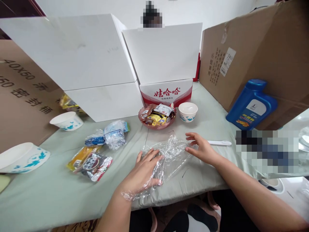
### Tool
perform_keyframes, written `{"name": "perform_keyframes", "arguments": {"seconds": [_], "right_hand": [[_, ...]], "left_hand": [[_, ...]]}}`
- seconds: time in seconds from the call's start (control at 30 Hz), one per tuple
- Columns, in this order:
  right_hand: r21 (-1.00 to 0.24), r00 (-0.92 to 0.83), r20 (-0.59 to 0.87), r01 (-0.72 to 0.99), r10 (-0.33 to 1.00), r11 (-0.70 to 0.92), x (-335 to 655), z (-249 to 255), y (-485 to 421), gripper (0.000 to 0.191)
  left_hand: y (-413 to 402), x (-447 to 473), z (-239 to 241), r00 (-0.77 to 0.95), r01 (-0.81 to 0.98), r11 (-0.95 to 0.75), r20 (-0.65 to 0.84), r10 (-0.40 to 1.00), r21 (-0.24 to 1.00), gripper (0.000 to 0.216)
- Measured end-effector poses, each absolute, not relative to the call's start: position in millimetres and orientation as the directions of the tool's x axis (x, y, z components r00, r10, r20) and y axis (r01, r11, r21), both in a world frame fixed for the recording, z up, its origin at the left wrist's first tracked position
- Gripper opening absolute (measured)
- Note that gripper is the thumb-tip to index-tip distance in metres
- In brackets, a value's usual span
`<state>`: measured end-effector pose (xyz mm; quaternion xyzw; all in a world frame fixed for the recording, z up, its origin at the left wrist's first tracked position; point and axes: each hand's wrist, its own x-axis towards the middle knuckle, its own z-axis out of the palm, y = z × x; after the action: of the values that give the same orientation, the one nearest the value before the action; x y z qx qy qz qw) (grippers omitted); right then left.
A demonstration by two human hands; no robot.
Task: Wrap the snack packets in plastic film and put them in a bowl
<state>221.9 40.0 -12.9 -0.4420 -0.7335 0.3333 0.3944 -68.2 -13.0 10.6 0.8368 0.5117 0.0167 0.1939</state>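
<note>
A crumpled sheet of clear plastic film point(172, 158) lies on the cloth-covered table point(55, 199) in front of me. My left hand point(145, 170) rests on its left part with the fingers spread, and some film reaches back to the wrist. My right hand point(201, 149) is at the film's right edge, thumb and fingers apart; whether the fingertips touch it I cannot tell. Just behind the right hand lies a white plastic utensil handle point(219, 143). Farther back stand a pink glass bowl point(156, 125) of wrapped snacks and a small white paper bowl point(188, 112).
At left lie snack packets point(93, 166) and a film-wrapped bundle point(114, 135). Paper bowls point(67, 121) stand near a cardboard box point(21, 90). White boxes point(79, 51) block the back. A blue oil jug point(252, 106) stands at right by a large carton point(231, 64). A person is behind the boxes.
</note>
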Motion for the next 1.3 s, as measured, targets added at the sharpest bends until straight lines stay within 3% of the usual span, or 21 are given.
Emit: {"name": "perform_keyframes", "arguments": {"seconds": [0.17, 0.27, 0.43, 0.57, 0.63, 0.73, 0.8, 0.93, 1.03, 1.13, 1.3], "right_hand": [[-0.719, -0.359, 0.305, 0.52, 0.882, 0.461, 222, -8, 37, 0.035], [-0.601, -0.38, 0.333, 0.62, 0.863, 0.504, 227, 1, 31, 0.043], [-0.343, -0.413, 0.084, 0.842, 0.907, 0.416, 230, 5, 22, 0.057], [-0.252, -0.374, -0.009, 0.898, 0.927, 0.36, 226, 2, 21, 0.051], [-0.248, -0.36, -0.014, 0.905, 0.933, 0.345, 224, 2, 21, 0.047], [-0.268, -0.328, -0.004, 0.911, 0.945, 0.315, 223, 4, 22, 0.039], [-0.3, -0.304, 0.017, 0.907, 0.952, 0.295, 223, 3, 23, 0.035], [-0.322, -0.27, 0.105, 0.901, 0.957, 0.289, 222, -4, 27, 0.035], [-0.283, -0.328, 0.318, 0.863, 0.89, 0.419, 222, -9, 30, 0.037], [-0.232, -0.385, 0.505, 0.802, 0.772, 0.551, 220, -10, 30, 0.048], [-0.174, -0.435, 0.566, 0.767, 0.701, 0.617, 218, -8, 28, 0.058]], "left_hand": [[-12, -67, 13, 0.458, 0.854, -0.368, -0.197, 0.867, 0.366, 0.084], [-11, -72, 15, 0.423, 0.868, -0.329, -0.206, 0.882, 0.372, 0.077], [-6, -89, 12, 0.352, 0.847, -0.284, -0.074, 0.933, 0.449, 0.054], [-2, -103, 14, 0.211, 0.755, -0.193, 0.047, 0.976, 0.626, 0.032], [-3, -109, 19, 0.144, 0.648, -0.085, -0.012, 0.989, 0.757, 0.046], [-7, -114, 26, 0.195, 0.453, 0.055, -0.159, 0.968, 0.89, 0.062], [-11, -112, 29, 0.255, 0.408, 0.102, -0.22, 0.942, 0.907, 0.059], [-17, -100, 32, 0.294, 0.54, 0.094, -0.292, 0.91, 0.837, 0.044], [-21, -89, 36, 0.364, 0.575, -0.037, -0.214, 0.906, 0.818, 0.021], [-24, -81, 41, 0.453, 0.527, -0.162, -0.115, 0.884, 0.834, 0.014], [-27, -73, 42, 0.581, 0.426, -0.183, -0.113, 0.806, 0.886, 0.012]]}}
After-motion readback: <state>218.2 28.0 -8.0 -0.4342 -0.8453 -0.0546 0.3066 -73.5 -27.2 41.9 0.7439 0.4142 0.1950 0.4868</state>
